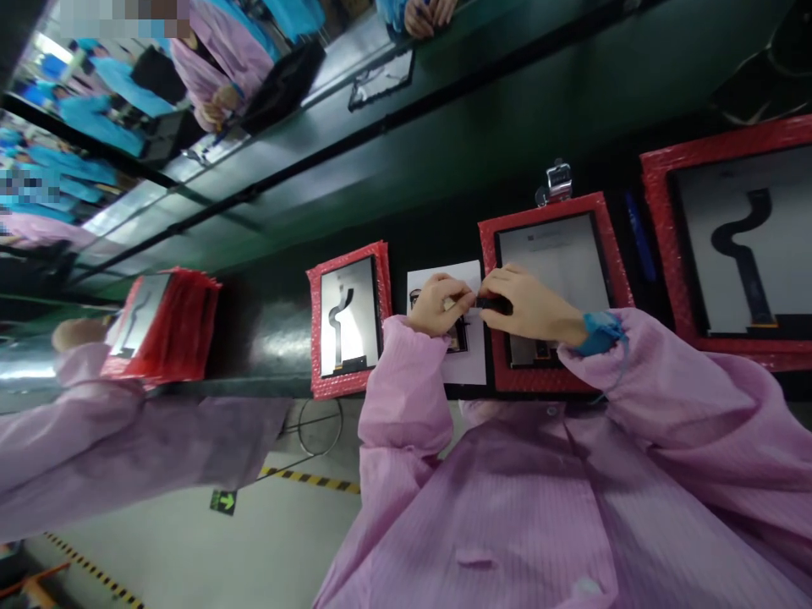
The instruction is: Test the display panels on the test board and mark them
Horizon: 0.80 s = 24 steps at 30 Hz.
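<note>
My right hand (529,303), with a blue band at the wrist, has thumb and forefinger closed on a dark strip, seemingly the end of a flex cable (492,304). My left hand (439,304) pinches at the left tip of the same strip; its fingertips hide exactly what they grip. Beneath my right hand lies a display panel (564,245) with a grey back, on red bubble wrap (618,275). A white sheet with dark printed pictures (479,364) lies under my left hand, partly covered by it.
Left stands another panel with a curved flex cable (352,330) on red wrap; a larger one (710,279) lies right. A metal tally counter (559,180) and a blue pen-like tool (639,233) are close. A co-worker's sleeve (82,406) reaches beside a red-wrapped stack (183,330).
</note>
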{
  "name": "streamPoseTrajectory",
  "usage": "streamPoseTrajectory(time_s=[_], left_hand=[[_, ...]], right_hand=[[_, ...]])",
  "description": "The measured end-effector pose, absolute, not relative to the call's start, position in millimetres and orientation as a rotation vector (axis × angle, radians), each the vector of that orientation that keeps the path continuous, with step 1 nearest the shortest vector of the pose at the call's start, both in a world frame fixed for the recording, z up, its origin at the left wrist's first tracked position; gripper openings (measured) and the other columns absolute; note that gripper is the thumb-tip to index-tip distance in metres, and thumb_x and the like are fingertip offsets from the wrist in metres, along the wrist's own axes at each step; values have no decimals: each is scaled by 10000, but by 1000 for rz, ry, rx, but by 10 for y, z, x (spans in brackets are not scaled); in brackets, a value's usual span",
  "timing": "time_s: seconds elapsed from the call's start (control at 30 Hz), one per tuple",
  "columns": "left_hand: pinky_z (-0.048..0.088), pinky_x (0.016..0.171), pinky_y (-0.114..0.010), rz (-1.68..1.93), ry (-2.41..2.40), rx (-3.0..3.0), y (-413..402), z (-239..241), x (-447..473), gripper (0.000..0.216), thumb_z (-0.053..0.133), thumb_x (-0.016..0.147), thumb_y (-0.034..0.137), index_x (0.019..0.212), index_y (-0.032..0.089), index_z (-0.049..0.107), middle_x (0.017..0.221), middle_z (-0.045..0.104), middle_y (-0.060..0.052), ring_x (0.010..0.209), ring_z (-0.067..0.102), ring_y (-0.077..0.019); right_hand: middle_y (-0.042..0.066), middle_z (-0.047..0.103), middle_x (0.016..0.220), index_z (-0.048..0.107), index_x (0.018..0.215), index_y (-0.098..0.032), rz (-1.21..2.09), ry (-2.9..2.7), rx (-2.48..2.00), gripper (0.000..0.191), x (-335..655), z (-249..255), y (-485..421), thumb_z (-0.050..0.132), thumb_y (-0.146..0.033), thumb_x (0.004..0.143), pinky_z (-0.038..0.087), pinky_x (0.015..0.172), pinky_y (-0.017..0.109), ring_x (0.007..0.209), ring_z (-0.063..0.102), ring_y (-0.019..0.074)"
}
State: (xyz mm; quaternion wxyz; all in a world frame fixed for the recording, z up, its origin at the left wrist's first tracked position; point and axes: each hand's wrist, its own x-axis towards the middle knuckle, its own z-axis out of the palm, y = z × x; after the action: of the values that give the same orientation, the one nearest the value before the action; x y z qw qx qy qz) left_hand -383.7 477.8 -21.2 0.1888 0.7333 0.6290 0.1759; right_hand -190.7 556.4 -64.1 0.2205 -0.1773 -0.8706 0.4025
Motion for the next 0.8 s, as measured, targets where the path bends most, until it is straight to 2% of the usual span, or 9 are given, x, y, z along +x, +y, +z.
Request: streamPoseTrajectory(time_s=[0.1,0.23,0.5,0.8], left_hand=[[489,942,-416,478,1755,2081,4783,-234,-3807,293,474,934,336,684,228,585,686,694,-13,744,625,-196],[480,964,-403,442,1757,2049,4787,-236,-3790,274,478,939,318,699,232,581,696,693,-3,738,626,-186],[474,964,-406,461,1727,2099,4808,-294,-3789,282,487,954,301,705,224,595,665,689,12,677,624,-169],[429,1062,-457,437,1837,2106,4790,-325,-3779,298,499,976,240,710,221,633,669,696,28,641,599,-156]], right_hand=[[81,694,918,639,838,-175,1275,-2348,-489,119,-1931,-638,5581,526,-206,859,430,842,340,899,579,210],[53,700,844,660,777,-184,1355,-2289,-588,126,-1952,-625,5587,546,-193,831,426,804,314,846,596,187],[34,710,808,687,754,-192,1351,-2294,-650,142,-1941,-614,5606,572,-206,836,409,742,297,775,599,168],[35,701,808,664,765,-200,1369,-2326,-619,153,-1934,-619,5646,568,-238,877,386,745,303,772,571,171]])
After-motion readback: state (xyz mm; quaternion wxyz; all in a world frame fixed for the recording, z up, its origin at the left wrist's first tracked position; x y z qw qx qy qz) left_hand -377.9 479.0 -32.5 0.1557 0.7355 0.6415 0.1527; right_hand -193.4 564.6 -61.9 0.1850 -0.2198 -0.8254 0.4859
